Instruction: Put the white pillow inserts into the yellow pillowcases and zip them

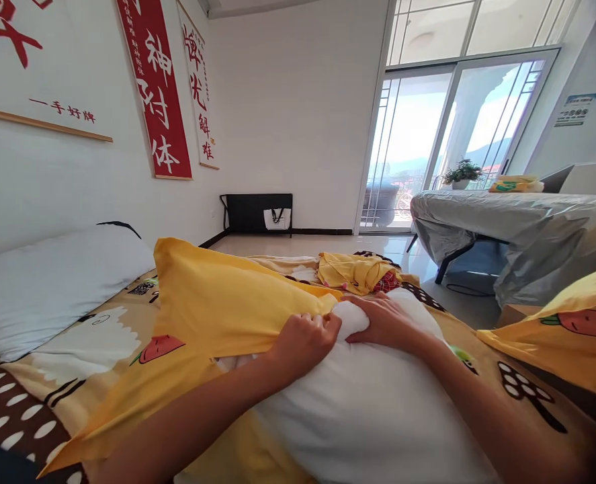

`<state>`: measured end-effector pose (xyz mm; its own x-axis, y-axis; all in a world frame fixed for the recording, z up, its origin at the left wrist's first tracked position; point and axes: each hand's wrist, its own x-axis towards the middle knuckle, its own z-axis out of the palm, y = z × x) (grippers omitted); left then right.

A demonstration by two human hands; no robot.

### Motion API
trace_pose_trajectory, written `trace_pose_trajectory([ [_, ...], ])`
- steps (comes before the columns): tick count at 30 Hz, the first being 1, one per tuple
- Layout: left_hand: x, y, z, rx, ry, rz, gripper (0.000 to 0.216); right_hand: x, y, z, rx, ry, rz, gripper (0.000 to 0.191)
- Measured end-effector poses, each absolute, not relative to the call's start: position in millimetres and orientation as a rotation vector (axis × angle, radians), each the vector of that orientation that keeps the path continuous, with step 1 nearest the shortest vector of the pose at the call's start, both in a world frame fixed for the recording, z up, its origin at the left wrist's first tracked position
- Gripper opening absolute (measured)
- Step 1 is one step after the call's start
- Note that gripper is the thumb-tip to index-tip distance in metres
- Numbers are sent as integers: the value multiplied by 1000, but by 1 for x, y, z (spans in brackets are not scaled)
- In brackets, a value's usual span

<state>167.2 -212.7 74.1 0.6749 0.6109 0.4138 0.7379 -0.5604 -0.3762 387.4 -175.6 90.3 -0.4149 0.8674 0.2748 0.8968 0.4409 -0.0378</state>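
Observation:
A white pillow (358, 410) lies in front of me, its left part inside a yellow pillowcase (227, 296) with a red carrot print. My left hand (305, 339) is closed in a fist on the edge of the pillowcase opening, beside the pillow's corner. My right hand (383, 319) grips the pillow near that corner, the thumb and fingers pressing a bulge of white fabric between them. The rest of the pillow spreads out of the opening under my forearms. How far it reaches inside the case is hidden.
Beneath lies a patterned bedsheet (86, 343). Another white pillow (50, 282) rests at the left, and folded yellow cloth (353, 270) at the far edge. More yellow carrot-print fabric (570, 329) is at the right. Beyond stand a plastic-covered table (479, 208) and a black folded item (247, 212).

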Motion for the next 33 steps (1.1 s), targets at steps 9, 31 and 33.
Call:
trace_pose_trajectory([
  [9,80,-168,136,-2498,-1003,-1074,26,383,-200,66,-1391,-2294,-441,39],
  [31,178,-194,77,-2299,-1204,-485,16,346,-207,55,-1385,-2186,-696,7],
  [33,180,-194,72,-2273,-1235,-514,17,351,-195,61,-1619,-2079,-571,9],
])
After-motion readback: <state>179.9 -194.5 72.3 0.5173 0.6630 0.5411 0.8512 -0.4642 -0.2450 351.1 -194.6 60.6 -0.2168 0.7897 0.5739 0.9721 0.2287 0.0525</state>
